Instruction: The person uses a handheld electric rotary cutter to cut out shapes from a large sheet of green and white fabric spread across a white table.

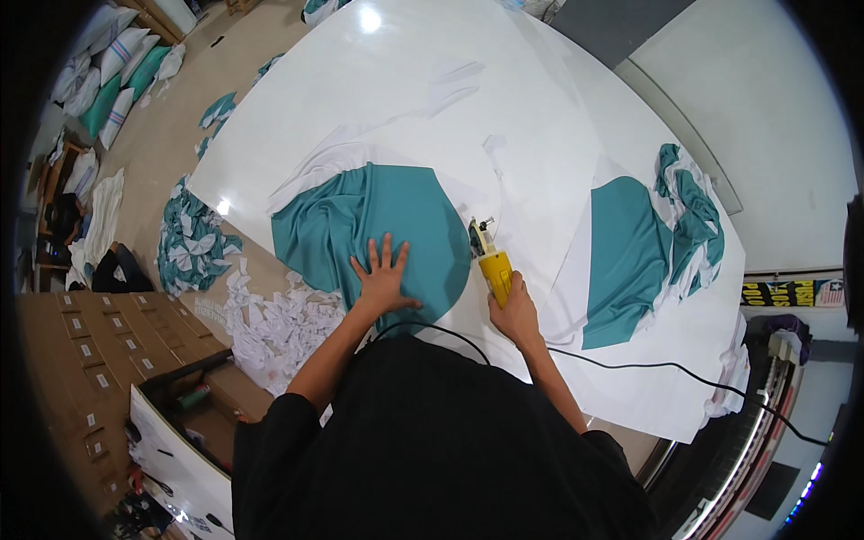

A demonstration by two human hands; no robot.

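Fingers spread, my left hand (384,281) lies flat on a teal piece of fabric (418,220) with a rounded right edge and folds on its left side. My right hand (516,312) is wrapped around the yellow body of an electric fabric cutter (495,270). The cutter's metal head (480,236) is right beside the curved edge of the teal fabric; whether the blade touches it I cannot tell. Pale white fabric (324,166) lies bunched behind the teal piece. A black cord (630,365) runs off to the right.
Another teal piece (625,261) and a crumpled teal-and-white heap (693,216) lie on the right of the white table (378,99). Teal scraps (189,243) and white scraps (270,315) are piled on the floor at left. Cardboard boxes (99,351) stand at lower left.
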